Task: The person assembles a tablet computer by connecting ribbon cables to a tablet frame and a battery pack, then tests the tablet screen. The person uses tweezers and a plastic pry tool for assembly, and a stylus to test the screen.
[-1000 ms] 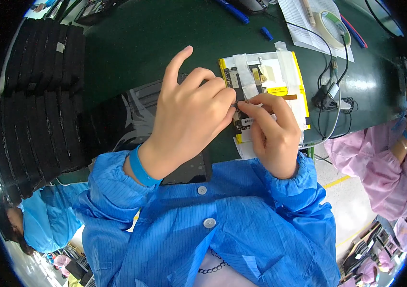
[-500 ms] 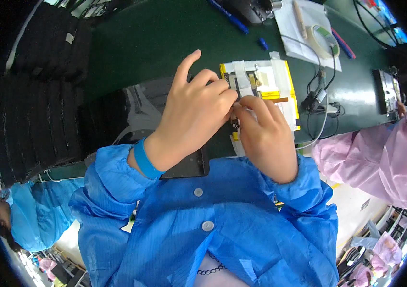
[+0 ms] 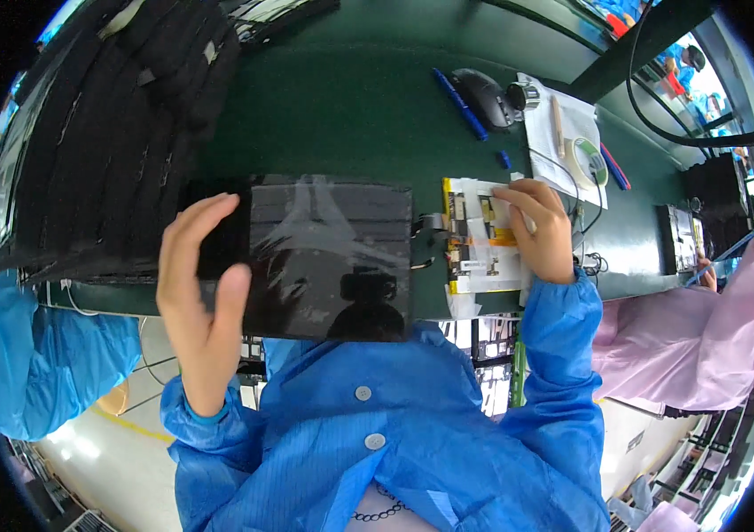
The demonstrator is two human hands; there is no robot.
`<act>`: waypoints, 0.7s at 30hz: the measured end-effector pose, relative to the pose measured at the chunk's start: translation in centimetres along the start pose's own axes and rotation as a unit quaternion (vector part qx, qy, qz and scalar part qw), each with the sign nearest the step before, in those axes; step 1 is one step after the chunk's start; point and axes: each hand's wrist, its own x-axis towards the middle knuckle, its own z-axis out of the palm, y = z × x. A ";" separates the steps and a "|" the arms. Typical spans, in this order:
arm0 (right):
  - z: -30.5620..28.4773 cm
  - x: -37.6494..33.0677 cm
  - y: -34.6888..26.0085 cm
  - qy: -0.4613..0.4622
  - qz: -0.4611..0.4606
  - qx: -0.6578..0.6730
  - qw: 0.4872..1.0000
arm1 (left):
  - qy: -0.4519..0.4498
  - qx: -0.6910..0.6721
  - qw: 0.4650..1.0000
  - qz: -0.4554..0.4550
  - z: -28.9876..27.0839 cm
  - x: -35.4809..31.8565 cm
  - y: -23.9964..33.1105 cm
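Note:
My left hand (image 3: 199, 293), fingers and thumb curved apart, is at the left edge of a glossy black screen panel (image 3: 332, 257) and holds nothing. The panel lies flat in front of me with clear film on its face. To its right is a flat battery pack with a circuit board (image 3: 483, 257), white with yellow edges and strips of tape. Short flat cables (image 3: 431, 223) show between panel and pack. My right hand (image 3: 543, 230) rests over the pack's right side, index fingertip on its upper part, thumb apart from it.
A tall stack of black panels (image 3: 102, 168) fills the left. Further back are a black mouse (image 3: 483, 97), a blue pen (image 3: 461, 105), a blue cap (image 3: 504, 160), a tape roll (image 3: 584, 161) on white paper and cables. A co-worker's pink sleeve (image 3: 696, 337) is at right.
My hands, together over the board before, have moved apart: left to the panel's left edge, right to the pack's right side. The screen panel now lies face up beside the pack.

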 end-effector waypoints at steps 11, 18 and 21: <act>-0.7 0.6 -1.1 0.000 0.008 0.005 1.000 | -0.093 -0.491 0.853 0.153 -3.4 -2.3 2.5; 0.9 0.0 -0.7 -0.001 0.007 -0.011 1.000 | -0.044 -0.457 0.870 0.179 -3.4 -1.0 -0.1; -0.4 -0.1 -0.3 0.003 -0.004 -0.047 0.999 | -0.026 -0.457 0.873 0.166 -3.7 -1.7 -0.5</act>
